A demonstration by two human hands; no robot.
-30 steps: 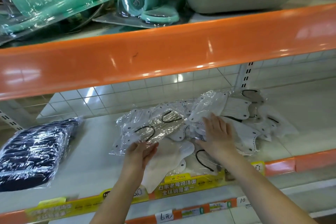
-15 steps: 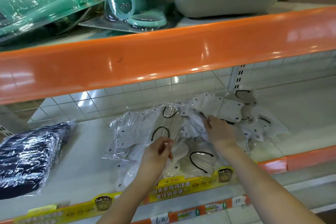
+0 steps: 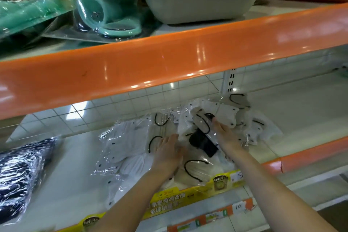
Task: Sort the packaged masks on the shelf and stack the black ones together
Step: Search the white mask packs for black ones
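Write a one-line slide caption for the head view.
Both hands, left and right, part white packaged masks, exposing a black mask; black stack waits left.

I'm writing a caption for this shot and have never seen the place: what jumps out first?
The glossy orange shelf edge cuts across the whole view. Below it, both hands dig into a heap of white packaged masks, where a black mask lies exposed between the left hand and right hand. A stack of black masks sits far left.
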